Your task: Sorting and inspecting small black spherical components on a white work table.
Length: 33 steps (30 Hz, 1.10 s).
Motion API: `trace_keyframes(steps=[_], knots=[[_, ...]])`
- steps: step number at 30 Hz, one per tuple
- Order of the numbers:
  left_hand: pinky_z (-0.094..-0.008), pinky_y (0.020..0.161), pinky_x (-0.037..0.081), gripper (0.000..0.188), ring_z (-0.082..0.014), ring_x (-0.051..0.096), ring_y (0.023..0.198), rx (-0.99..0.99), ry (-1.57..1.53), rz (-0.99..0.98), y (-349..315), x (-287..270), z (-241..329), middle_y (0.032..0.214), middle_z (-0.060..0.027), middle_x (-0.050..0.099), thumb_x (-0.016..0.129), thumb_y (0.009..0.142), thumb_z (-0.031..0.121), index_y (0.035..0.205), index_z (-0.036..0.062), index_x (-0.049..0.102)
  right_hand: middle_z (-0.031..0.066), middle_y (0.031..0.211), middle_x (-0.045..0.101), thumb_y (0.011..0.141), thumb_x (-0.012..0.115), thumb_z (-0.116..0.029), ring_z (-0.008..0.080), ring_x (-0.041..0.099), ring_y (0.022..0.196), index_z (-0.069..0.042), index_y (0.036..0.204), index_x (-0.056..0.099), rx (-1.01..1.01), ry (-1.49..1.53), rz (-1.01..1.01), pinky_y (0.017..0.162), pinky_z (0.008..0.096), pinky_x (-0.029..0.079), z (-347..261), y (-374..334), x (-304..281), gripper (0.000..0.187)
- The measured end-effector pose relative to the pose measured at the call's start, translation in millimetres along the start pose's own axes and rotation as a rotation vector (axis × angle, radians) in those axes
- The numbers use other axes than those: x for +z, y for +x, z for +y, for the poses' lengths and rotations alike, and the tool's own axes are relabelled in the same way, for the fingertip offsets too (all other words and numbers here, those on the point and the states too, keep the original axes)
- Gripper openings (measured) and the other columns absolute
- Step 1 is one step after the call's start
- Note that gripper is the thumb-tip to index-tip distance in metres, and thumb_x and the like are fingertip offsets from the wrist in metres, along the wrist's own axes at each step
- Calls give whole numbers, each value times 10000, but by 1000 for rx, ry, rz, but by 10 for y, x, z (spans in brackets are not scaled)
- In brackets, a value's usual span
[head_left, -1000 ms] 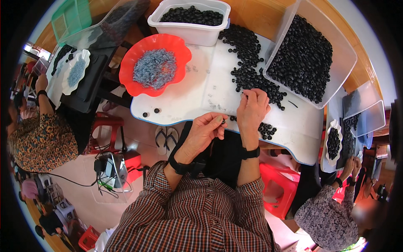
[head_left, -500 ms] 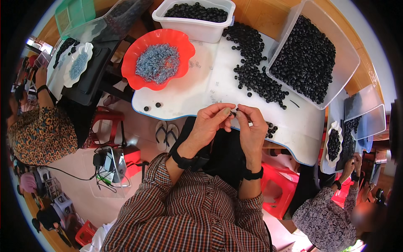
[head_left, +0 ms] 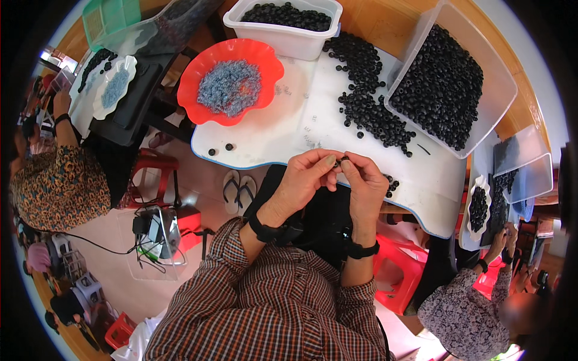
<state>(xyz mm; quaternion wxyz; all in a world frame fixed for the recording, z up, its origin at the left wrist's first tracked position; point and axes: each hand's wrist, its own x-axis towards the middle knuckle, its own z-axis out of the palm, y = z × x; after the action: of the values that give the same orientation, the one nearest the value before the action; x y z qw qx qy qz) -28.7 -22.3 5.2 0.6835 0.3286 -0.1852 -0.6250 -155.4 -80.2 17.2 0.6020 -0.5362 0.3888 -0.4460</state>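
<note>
Over the table's near edge, my left hand (head_left: 306,173) and my right hand (head_left: 366,183) meet at the fingertips. Both pinch a small black round piece (head_left: 338,163), mostly covered by the fingers; whether it is one piece or two I cannot tell. Beside my right hand, several black ring-like pieces (head_left: 392,186) lie on the white table (head_left: 289,135). Farther back spreads a loose heap of the same black pieces (head_left: 373,117). A red wavy-rimmed dish (head_left: 188,90) to the left holds many tiny grey-blue clear pieces (head_left: 230,87).
A white tub (head_left: 280,37) and a large clear bin (head_left: 500,99), both with black pieces, stand at the back. Two black pieces (head_left: 229,147) sit near the left edge. Co-workers sit at the left (head_left: 66,186) and right (head_left: 466,313). A red stool (head_left: 397,274) stands below the table.
My fingertips have come closer together around the small black piece, and my right hand has turned slightly. The whole view has shifted a little.
</note>
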Motion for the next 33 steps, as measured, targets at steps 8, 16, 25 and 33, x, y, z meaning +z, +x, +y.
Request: trace_keyframes(steps=[8,16,25,33], knots=[[-246,600,500,231,-117,585,660,-34,-133,18,19,-14,29,810,-46,615,551,973,174,1101,-4,622,38,940,628,835,662,55,95,591,838,7,978,692,-90,33,-10,760,224,480,-15,-33,-6,154],[-251,600,507,224,-120,590,638,-8,-125,6,2,-10,20,764,-43,616,553,972,169,1089,-7,627,37,956,602,812,682,69,101,590,841,-3,974,695,-102,80,-46,749,222,484,12,-50,31,178],[-248,594,511,212,-114,596,640,-11,-88,25,-2,-24,12,767,-40,626,574,960,158,1078,-2,647,37,965,602,800,706,47,100,592,843,-5,975,695,-117,10,-53,752,220,486,-6,-63,46,182],[-246,615,505,240,-110,582,648,-16,-16,47,-35,11,69,768,-36,620,558,972,178,1090,-9,649,41,981,606,823,669,60,101,592,851,13,982,680,-80,21,-57,756,224,487,0,-77,51,167]])
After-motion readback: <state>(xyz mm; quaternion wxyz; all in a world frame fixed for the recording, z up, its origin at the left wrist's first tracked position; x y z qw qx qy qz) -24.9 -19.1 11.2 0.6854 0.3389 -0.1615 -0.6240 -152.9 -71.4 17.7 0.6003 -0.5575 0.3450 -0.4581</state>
